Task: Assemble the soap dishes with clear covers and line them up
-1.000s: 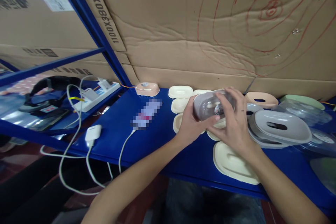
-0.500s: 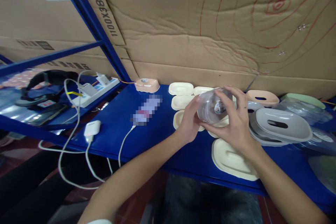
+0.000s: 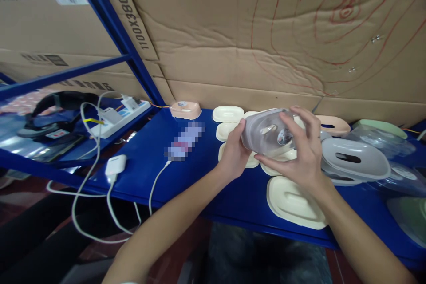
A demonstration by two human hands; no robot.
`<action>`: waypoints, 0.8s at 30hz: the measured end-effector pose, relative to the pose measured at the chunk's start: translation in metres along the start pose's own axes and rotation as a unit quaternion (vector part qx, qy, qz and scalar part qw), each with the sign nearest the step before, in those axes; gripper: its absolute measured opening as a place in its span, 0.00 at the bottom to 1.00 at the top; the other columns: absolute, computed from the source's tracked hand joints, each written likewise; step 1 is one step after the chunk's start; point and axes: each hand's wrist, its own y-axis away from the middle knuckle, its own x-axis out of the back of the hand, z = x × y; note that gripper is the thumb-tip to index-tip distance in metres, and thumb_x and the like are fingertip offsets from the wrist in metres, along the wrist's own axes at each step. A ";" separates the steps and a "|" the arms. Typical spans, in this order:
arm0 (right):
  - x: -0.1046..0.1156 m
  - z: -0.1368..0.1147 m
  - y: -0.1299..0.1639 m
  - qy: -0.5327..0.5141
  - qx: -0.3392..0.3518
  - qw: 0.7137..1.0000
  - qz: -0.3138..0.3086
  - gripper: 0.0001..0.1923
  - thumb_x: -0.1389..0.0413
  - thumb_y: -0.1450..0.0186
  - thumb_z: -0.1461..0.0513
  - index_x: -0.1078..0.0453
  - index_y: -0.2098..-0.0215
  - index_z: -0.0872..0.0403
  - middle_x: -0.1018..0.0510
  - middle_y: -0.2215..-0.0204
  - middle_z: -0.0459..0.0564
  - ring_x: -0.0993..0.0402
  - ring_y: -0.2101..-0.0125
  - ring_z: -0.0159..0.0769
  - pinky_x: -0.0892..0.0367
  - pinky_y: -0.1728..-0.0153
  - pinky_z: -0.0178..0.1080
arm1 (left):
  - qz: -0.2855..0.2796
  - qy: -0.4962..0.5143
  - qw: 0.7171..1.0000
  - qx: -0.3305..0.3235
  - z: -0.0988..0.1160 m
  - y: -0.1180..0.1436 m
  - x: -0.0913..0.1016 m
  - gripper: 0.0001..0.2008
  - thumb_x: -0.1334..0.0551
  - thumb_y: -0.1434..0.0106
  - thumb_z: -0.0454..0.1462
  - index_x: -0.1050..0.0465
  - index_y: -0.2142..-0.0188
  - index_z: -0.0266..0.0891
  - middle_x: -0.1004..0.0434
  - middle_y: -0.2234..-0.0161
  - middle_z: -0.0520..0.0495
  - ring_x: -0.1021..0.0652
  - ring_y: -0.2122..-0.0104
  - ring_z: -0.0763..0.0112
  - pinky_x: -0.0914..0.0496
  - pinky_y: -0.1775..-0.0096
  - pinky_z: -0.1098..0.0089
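Observation:
Above the blue shelf I hold a clear plastic cover between both hands, tilted, with a round sticker on its side. A greyish rim shows at its left end; whether that is a separate part I cannot tell. My left hand is closed on the left end, thumb along the edge. My right hand grips the other end with bent fingers above and the thumb below. Beneath my hands lie several cream oval trays. A larger-looking cream tray sits nearest me, partly behind my right forearm.
Grey slotted trays are stacked at right, with clear covers, a peach tray and a green one. At left are a peach box, a pixelated phone-like item, a white charger, cables and a power strip.
The clear cover has turned between my hands, so more of its long side and greyish left rim show. My right hand has shifted slightly right. The view has moved a little.

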 end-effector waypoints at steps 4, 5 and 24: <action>-0.003 0.005 0.001 -0.013 0.019 1.000 0.004 0.53 0.26 0.36 0.46 0.43 0.20 0.41 0.34 0.31 0.63 0.32 0.31 0.69 0.31 0.34 0.73 | -0.016 -0.008 1.000 0.010 -0.001 0.000 0.000 0.26 0.30 0.30 0.57 0.16 0.45 0.41 0.12 0.46 0.43 0.20 0.37 0.47 0.26 0.40 0.58; -0.004 0.006 0.001 -0.016 0.022 1.000 0.006 0.53 0.25 0.36 0.46 0.42 0.20 0.42 0.34 0.31 0.63 0.32 0.31 0.69 0.32 0.34 0.73 | -0.020 -0.012 1.000 0.012 -0.002 0.000 0.001 0.26 0.30 0.30 0.58 0.16 0.45 0.41 0.12 0.46 0.43 0.19 0.37 0.48 0.25 0.40 0.58; -0.007 0.008 0.006 0.015 0.018 0.999 -0.033 0.53 0.27 0.35 0.47 0.46 0.18 0.38 0.37 0.28 0.63 0.36 0.29 0.72 0.38 0.30 0.74 | -0.054 -0.065 0.996 -0.042 -0.005 0.003 0.001 0.30 0.20 0.41 0.58 0.17 0.49 0.43 0.14 0.50 0.44 0.17 0.45 0.53 0.23 0.44 0.59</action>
